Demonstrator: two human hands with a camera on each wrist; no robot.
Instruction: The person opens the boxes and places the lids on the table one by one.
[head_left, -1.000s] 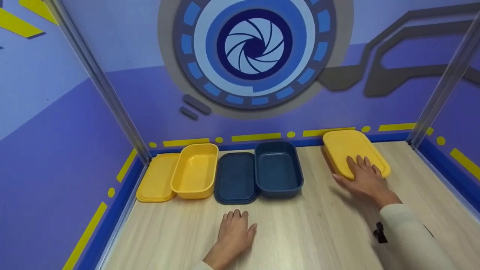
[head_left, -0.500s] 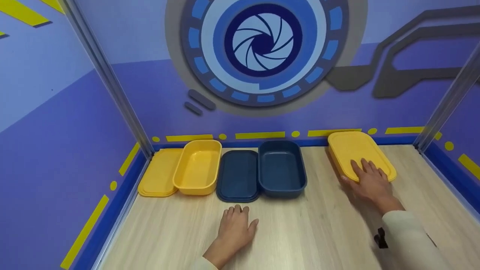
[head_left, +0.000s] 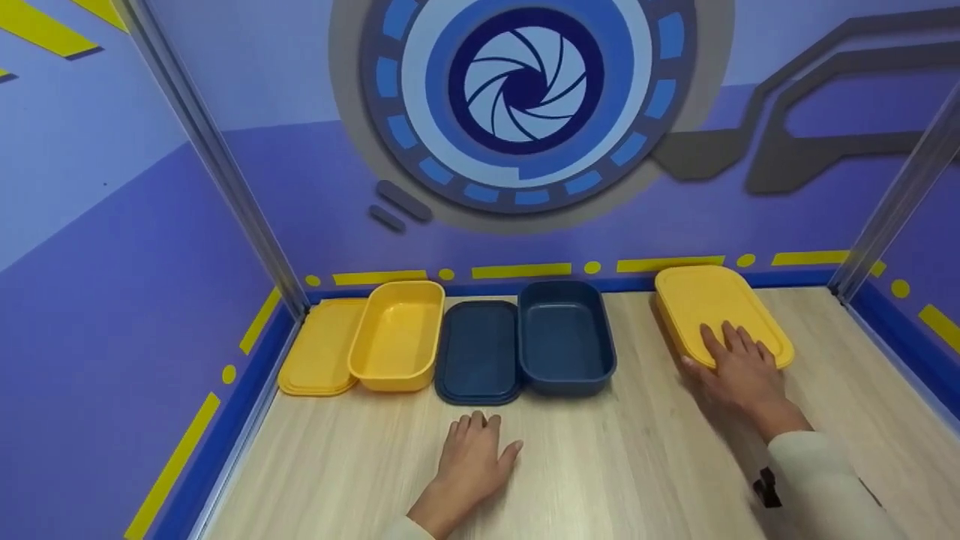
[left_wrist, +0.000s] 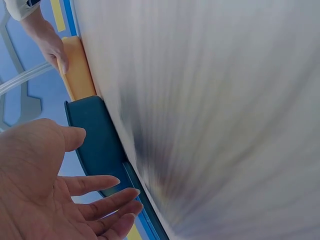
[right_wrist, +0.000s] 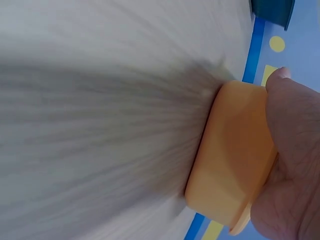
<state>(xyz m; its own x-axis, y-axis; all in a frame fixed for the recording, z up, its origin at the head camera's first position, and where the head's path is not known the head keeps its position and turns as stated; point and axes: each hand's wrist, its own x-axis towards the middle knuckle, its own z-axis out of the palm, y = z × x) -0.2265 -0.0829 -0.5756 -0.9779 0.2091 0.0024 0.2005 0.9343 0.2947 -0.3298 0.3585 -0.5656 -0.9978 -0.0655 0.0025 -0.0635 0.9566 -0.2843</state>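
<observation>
My right hand (head_left: 744,379) rests on the near part of the lid of a yellow lidded food box (head_left: 712,300) at the back right. Its fingers lie on the lid, and the thumb stands at the left edge. In the right wrist view the thumb (right_wrist: 280,77) lies along the box's upper rim. My left hand (head_left: 472,457) holds nothing, its fingers loosely bent, in front of a navy lid (head_left: 478,352). Beside that lid, to the right, stands a navy food box (head_left: 566,341) without a lid. Leftward are an open yellow food box (head_left: 397,334) and a yellow lid (head_left: 319,349).
A purple-blue printed wall (head_left: 517,247) closes off the back of the wooden table (head_left: 600,465). Side panels with metal corner posts (head_left: 217,157) stand left and right. The yellow lid tucks in against the left box's side. Bare wood lies between the navy box and the lidded one.
The head view has shifted slightly. My right thumb has drawn a little closer to the lidded box's side. The boxes, lids and left hand keep their places.
</observation>
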